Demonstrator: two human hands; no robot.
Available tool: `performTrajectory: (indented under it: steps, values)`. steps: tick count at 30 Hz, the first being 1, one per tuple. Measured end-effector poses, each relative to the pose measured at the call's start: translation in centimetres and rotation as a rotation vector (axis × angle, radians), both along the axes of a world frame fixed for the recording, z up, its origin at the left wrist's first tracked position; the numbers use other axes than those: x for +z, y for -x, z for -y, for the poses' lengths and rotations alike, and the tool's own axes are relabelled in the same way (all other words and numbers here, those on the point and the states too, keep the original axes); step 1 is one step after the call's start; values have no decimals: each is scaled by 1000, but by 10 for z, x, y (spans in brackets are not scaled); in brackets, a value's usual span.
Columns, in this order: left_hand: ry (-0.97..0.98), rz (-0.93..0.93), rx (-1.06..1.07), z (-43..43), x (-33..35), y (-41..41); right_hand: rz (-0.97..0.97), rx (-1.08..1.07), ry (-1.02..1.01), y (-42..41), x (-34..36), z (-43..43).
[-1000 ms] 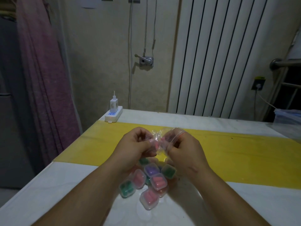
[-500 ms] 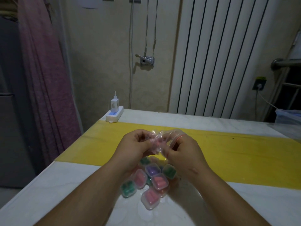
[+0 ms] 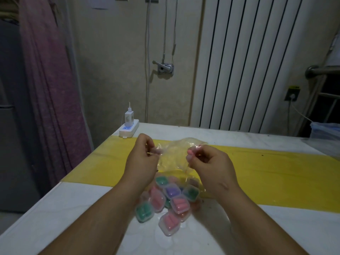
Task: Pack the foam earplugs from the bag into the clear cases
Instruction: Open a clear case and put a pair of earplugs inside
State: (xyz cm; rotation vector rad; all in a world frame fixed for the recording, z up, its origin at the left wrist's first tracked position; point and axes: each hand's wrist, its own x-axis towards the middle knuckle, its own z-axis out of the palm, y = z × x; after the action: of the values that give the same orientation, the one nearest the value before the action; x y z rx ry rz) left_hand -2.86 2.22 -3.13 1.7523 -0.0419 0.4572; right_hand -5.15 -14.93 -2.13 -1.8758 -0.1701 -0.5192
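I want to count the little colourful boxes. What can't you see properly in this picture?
Head view only.
- The clear cases: piled up, some under others or behind a forearm, so no full count.
- The bag mouth: fingers of the left hand and right hand cover it; open or sealed, cannot tell.
- The bluish container: cut off by the right edge.

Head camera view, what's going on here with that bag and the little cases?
A person's left-hand grip and right-hand grip each pinch the clear plastic bag at opposite sides of its mouth, held spread above the table. Small clear cases holding pink, green and purple earplugs lie piled below, apparently inside the bag's lower part.
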Motion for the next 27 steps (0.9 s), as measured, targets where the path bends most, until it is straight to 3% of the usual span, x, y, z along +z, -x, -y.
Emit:
performTrajectory:
  steps: [5, 10, 17, 25, 27]
  values:
    - [-90, -19, 180, -10, -7, -10, -23, -123, 7, -1, 3, 8]
    - [-214, -132, 149, -13, -15, -18, -57, -145, 0, -2, 2, 11]
    - [-256, -224, 118, -15, -16, -18, -131, -25, -82, 0, 2, 4]
    - [-135, -269, 76, -15, -19, -22, -175, 110, -352, 6, 8, 1]
    - [-220, -275, 115, -17, -17, -22, -175, 126, -368, 6, 8, 2]
